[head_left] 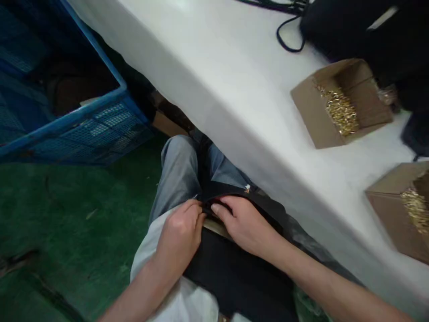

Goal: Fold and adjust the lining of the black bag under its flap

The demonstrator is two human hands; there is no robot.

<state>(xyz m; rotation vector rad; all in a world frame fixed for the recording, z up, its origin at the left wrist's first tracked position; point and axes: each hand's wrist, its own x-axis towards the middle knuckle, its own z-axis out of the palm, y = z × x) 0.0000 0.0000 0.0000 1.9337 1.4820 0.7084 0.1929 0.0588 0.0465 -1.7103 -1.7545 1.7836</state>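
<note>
A black bag [241, 277] lies across my lap, its flap raised toward my knees. At the bag's upper left corner my left hand [182, 226] is closed, pinching the black edge. Close beside it, my right hand [236, 219] reaches under the flap, thumb and fingers closed on the same black edge. A small gold metal fitting [247, 188] shows on the flap just above my right hand. What exactly sits between the fingertips is hidden.
A white-covered table [241, 98] runs diagonally on my right. On it stand two cardboard boxes [308, 118] of small gold metal pieces [342, 114], with black bags [362, 27] behind. A blue plastic crate [110, 120] stands on the green floor [83, 232] at left.
</note>
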